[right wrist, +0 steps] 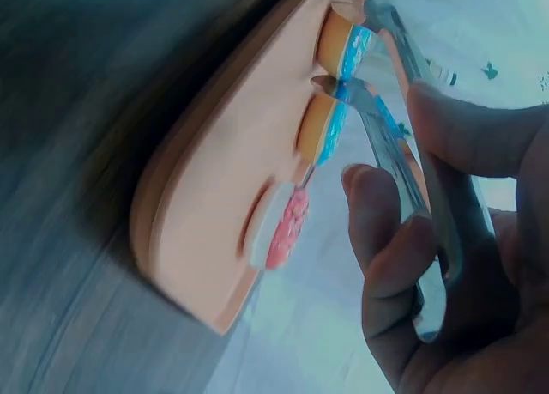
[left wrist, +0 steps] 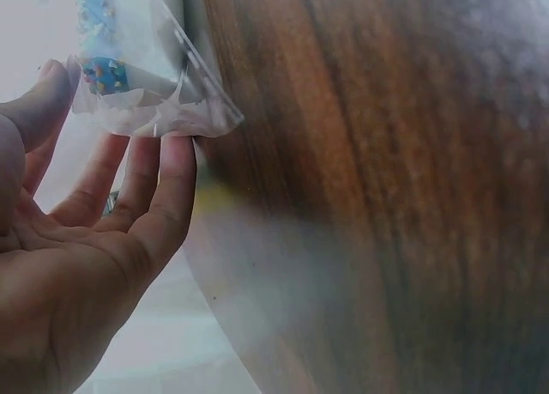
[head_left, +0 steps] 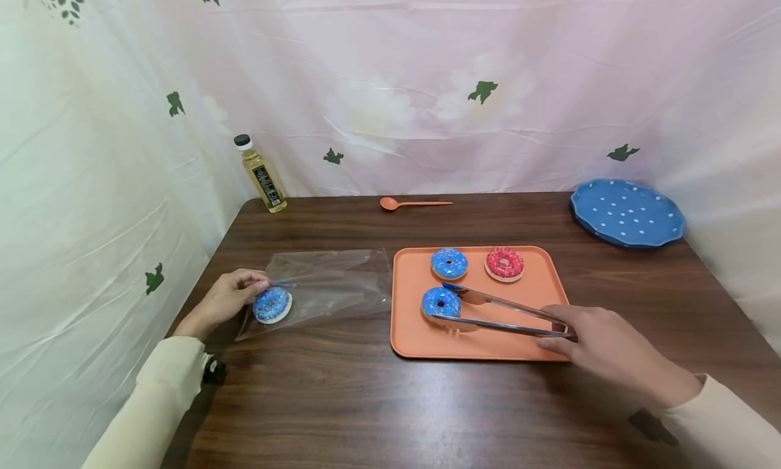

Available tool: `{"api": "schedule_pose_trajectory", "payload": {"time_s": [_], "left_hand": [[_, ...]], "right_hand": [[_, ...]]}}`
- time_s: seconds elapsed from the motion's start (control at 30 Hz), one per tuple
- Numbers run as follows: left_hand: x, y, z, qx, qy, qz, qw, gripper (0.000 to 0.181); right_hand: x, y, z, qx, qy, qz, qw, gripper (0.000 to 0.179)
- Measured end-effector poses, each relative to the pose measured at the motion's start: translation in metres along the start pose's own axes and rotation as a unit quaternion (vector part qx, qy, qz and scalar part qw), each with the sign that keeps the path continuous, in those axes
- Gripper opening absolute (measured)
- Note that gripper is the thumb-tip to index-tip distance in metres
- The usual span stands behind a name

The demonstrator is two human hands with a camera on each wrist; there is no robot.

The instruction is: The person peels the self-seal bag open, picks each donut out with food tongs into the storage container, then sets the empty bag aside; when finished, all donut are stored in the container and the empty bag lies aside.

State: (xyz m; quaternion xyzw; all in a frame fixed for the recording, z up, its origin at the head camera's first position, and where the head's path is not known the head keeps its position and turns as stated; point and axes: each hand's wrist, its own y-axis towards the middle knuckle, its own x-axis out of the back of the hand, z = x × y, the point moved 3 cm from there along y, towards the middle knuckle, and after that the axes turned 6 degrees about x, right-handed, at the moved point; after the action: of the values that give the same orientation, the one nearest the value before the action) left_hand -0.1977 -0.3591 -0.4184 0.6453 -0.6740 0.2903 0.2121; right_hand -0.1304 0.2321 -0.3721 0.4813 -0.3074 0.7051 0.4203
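Observation:
In the head view my left hand (head_left: 228, 296) pinches the closed end of a clear plastic bag (head_left: 342, 279) on the table. Inside that end lies a blue sprinkled donut (head_left: 276, 308) with a pale base, also visible through the film in the left wrist view. My right hand (head_left: 601, 343) grips metal tongs (head_left: 509, 327) over an orange tray (head_left: 405, 343). The tongs' two tips straddle the nearer blue donut (head_left: 438, 301), one tip at each side. Behind it on the tray sit another blue donut (head_left: 449, 269) and a red donut (head_left: 508, 259).
A bottle of yellow liquid (head_left: 265, 181) stands at the back left corner. An orange spoon (head_left: 405, 203) lies along the back edge. At the back right is a blue plate with white dots (head_left: 628, 215). Hanging cloth (head_left: 396, 103) borders the table.

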Motion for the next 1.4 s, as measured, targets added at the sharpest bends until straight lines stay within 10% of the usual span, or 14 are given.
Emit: {"api": "schedule_pose_trajectory", "payload": {"time_s": [0.6,1.4], "left_hand": [[0.002,0.001,0.001,-0.002,0.007,-0.005,1.0000,0.029],[0.001,0.001,0.000,-0.006,0.002,0.004,1.0000,0.029]], "right_hand": [[0.007,-0.017,-0.022,-0.022,-0.010,0.031,0.9992,0.053],[0.038,0.021,0.020,0.004,0.024,0.000,0.9997,0.053]]}}
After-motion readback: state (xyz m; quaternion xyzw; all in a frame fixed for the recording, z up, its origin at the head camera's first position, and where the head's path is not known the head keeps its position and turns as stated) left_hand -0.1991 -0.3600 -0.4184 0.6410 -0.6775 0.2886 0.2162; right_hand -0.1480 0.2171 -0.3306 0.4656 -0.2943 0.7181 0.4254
